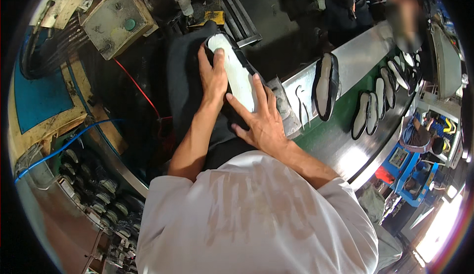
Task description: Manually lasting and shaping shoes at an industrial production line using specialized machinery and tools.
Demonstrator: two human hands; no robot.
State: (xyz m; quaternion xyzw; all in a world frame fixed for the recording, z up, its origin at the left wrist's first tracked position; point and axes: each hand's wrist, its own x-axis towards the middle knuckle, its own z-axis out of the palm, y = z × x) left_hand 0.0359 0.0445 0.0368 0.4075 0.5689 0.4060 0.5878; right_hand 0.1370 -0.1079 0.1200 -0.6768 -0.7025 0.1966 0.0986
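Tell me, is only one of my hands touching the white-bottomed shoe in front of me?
No, the left hand and the right hand are both on the white-bottomed shoe.

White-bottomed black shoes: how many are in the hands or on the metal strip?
2: the held shoe, between the left hand and right hand; the second shoe, on the metal strip. Further shoes on the green surface overlap, so some there may be hidden.
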